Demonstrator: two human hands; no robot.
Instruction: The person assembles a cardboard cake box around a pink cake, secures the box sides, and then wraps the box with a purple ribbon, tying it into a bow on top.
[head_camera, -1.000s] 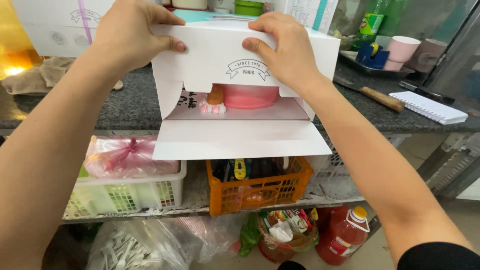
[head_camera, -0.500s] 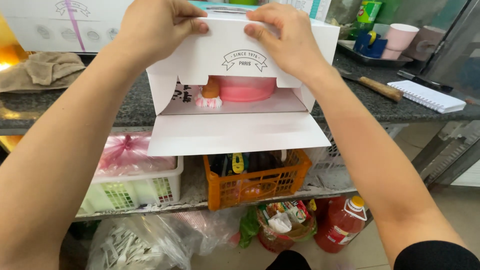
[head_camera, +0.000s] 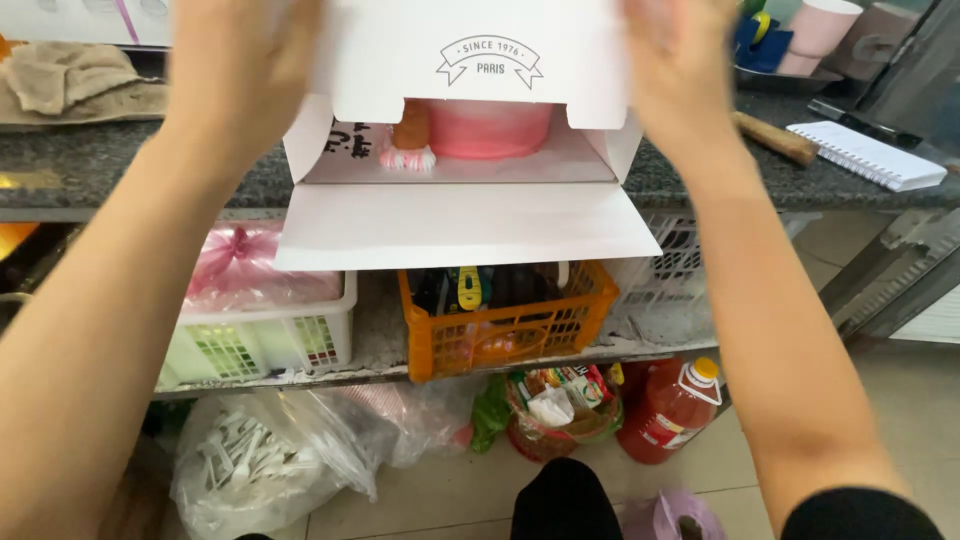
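Holding a white cardboard cake box (head_camera: 470, 215) by its top corners, a person's two bare hands frame the upper part of the head view. The left hand (head_camera: 240, 75) has its grip clamped on the box's upper left edge; the right hand (head_camera: 680, 70) has its grip clamped on the upper right edge, though both are blurred and the fingertips run out of view at the top, so exactly how the fingers curl is hard to tell. The box sits on a dark speckled stone counter (head_camera: 140, 165), its front flap folded down and hanging past the counter's edge. Inside, a round pink cake (head_camera: 490, 128) stands on the box floor, with a small orange and pink decoration (head_camera: 408, 140) just beside it on the left. A white spiral notebook (head_camera: 868, 155) and a wooden-handled tool (head_camera: 775, 138) lie on the counter to the right. On the shelf beneath sit a white plastic basket (head_camera: 265, 340) holding a pink bag, and an orange plastic crate (head_camera: 505, 325). A red plastic bottle with a yellow cap (head_camera: 670, 412) stands on the tiled floor.
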